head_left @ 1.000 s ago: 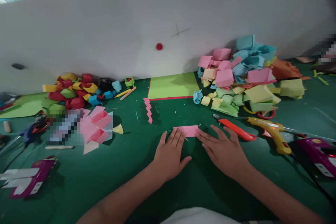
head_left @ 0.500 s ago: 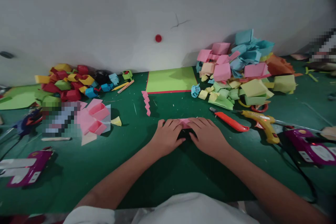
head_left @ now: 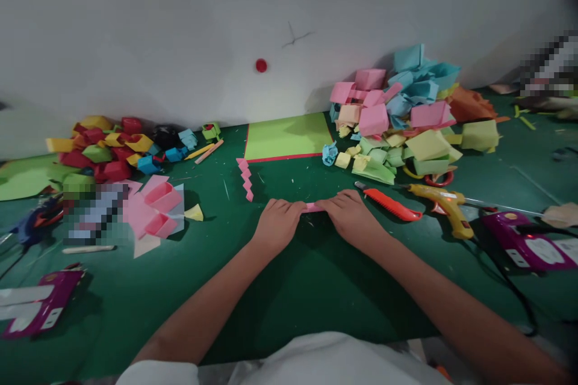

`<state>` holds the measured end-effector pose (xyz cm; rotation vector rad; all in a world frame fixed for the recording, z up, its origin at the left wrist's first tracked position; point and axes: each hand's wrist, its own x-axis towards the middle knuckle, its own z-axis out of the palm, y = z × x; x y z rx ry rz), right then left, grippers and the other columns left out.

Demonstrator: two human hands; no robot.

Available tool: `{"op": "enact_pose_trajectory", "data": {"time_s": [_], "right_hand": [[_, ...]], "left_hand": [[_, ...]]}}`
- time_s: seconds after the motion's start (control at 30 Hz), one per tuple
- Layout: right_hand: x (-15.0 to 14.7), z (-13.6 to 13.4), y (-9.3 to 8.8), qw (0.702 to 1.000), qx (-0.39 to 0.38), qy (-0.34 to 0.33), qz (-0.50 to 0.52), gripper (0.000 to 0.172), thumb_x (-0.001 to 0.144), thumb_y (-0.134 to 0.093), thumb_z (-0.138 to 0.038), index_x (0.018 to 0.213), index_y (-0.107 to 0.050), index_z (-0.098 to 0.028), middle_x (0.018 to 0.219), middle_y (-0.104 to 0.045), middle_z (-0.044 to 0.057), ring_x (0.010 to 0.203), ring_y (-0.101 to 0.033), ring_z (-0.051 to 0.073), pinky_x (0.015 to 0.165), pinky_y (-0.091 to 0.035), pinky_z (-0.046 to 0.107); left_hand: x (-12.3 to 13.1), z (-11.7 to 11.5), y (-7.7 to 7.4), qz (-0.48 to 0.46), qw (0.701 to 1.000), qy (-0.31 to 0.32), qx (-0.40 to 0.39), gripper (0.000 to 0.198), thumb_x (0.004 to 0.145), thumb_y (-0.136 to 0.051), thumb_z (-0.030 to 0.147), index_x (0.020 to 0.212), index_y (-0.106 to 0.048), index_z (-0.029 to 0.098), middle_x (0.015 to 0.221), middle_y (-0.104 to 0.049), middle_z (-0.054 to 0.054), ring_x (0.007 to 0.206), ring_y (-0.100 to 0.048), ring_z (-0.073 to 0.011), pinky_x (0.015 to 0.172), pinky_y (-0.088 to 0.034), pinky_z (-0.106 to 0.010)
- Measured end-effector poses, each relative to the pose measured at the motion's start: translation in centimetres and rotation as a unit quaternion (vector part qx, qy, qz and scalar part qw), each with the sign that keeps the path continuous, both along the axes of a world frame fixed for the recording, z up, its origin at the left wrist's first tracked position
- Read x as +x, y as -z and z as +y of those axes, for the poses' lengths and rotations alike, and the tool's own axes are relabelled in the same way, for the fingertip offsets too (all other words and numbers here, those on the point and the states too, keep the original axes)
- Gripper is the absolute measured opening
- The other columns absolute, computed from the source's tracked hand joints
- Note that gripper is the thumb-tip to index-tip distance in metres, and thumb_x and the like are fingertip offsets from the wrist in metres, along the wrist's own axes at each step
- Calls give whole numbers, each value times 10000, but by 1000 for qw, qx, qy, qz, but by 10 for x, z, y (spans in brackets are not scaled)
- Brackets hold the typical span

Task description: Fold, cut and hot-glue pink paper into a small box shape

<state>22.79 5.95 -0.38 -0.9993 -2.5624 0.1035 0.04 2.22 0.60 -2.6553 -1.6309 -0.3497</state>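
A narrow strip of folded pink paper (head_left: 313, 207) lies across the space between my two hands, low over the green table. My left hand (head_left: 279, 224) pinches its left end, with the fingers bent and close together. The right end is gripped by my right hand (head_left: 353, 216), its fingers curled over the paper so that most of that end is hidden. Behind my left hand lies a zigzag-folded pink paper strip (head_left: 246, 179). An orange utility knife (head_left: 392, 204) rests to the right of my right hand.
A light green sheet with a red edge (head_left: 289, 136) lies at the wall. Folded paper shapes pile up at left (head_left: 106, 144) and right (head_left: 406, 111). A yellow glue gun (head_left: 445, 204) and a purple power strip (head_left: 526, 240) sit at right; another power strip (head_left: 49, 301) is at left.
The pink paper between my hands now shows as a narrower strip. My fingers have gone from spread and pressing flat to curled around its ends. The view has shifted slightly.
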Motion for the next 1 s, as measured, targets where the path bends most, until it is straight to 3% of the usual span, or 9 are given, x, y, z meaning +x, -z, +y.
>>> {"op": "enact_pose_trajectory", "data": {"time_s": [0.17, 0.43, 0.7, 0.87, 1.0], "right_hand": [[-1, 7, 10, 998, -27, 45, 46, 318, 1019, -398, -129, 1129, -689, -194, 1059, -758, 85, 944, -663, 211, 903, -381, 365], [-10, 9, 17, 995, -43, 67, 63, 286, 1007, -412, -125, 1050, -690, -177, 1026, -722, 100, 960, -634, 237, 849, -412, 357], [-14, 8, 12, 996, -28, 64, 55, 302, 979, -416, -72, 976, -696, -184, 969, -709, 90, 938, -622, 226, 880, -424, 360], [-15, 6, 15, 996, -18, 67, 54, 311, 994, -416, -87, 1004, -716, -167, 980, -711, 94, 960, -609, 222, 901, -419, 356], [-13, 7, 16, 995, -5, 81, 54, 324, 982, -432, -87, 1037, -741, -170, 1015, -715, 106, 988, -603, 237, 916, -423, 381]], "left_hand": [[2, 6, 2, -6, 1000, -17, 7, 365, 1057, -358, 168, 1232, -676, 215, 1134, -765, -68, 984, -696, -213, 816, -471, -375], [5, 4, 7, 14, 999, -5, 33, 342, 1025, -421, 123, 1184, -715, 196, 1313, -689, -98, 1246, -590, -270, 989, -481, -431], [23, -12, 8, 50, 998, 20, 17, 437, 1001, -379, 87, 1381, -596, 88, 1415, -635, -132, 1274, -598, -268, 1083, -464, -418], [36, -25, 5, 65, 998, -16, 2, 512, 1031, -390, 266, 1454, -510, 3, 1518, -519, -215, 1388, -516, -336, 1162, -392, -487], [40, -30, 2, 80, 996, -36, -35, 642, 1038, -374, 409, 1513, -418, -19, 1593, -393, -236, 1496, -380, -343, 1244, -281, -495]]}}
